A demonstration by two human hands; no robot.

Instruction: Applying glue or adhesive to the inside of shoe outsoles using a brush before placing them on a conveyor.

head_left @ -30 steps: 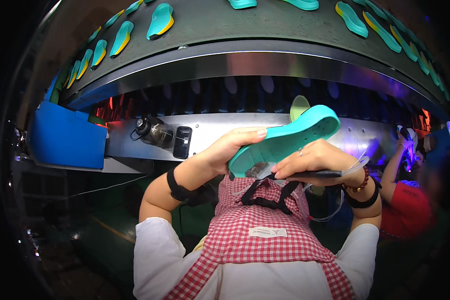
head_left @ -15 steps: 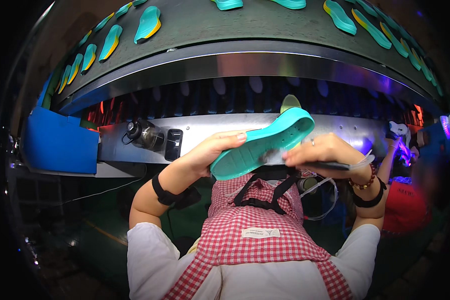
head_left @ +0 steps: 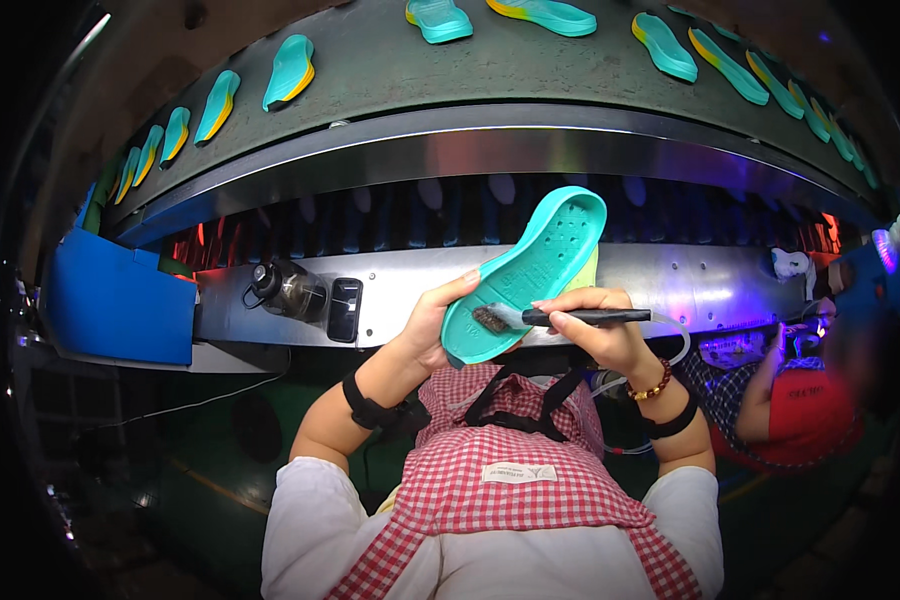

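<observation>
A turquoise shoe sole (head_left: pixel 532 262), its hollow inner side facing up, is tilted in front of my chest. My left hand (head_left: pixel 436 318) grips its lower left edge, thumb on top and fingers out of sight beneath. Between the fingers of my right hand (head_left: pixel 600 325) is a brush (head_left: pixel 580 317) with a black handle; a thin clear tube (head_left: pixel 682 335) runs near its rear end. The dark bristle tip rests on the inner face of the sole, at the end near my left hand.
A belt (head_left: pixel 370 80) carrying several turquoise and yellow soles runs across the far side. On the metal ledge (head_left: pixel 400 275) stand a dark bottle (head_left: pixel 286 290) and a black tray (head_left: pixel 345 308). A blue panel (head_left: pixel 120 290) is at left; a person in red (head_left: pixel 805 410) sits at right.
The sole has turned more upright and its raised end has shifted left. My right hand has moved left and the brush, blurred before, now shows clearly against the sole. Soles on the belt have shifted slightly.
</observation>
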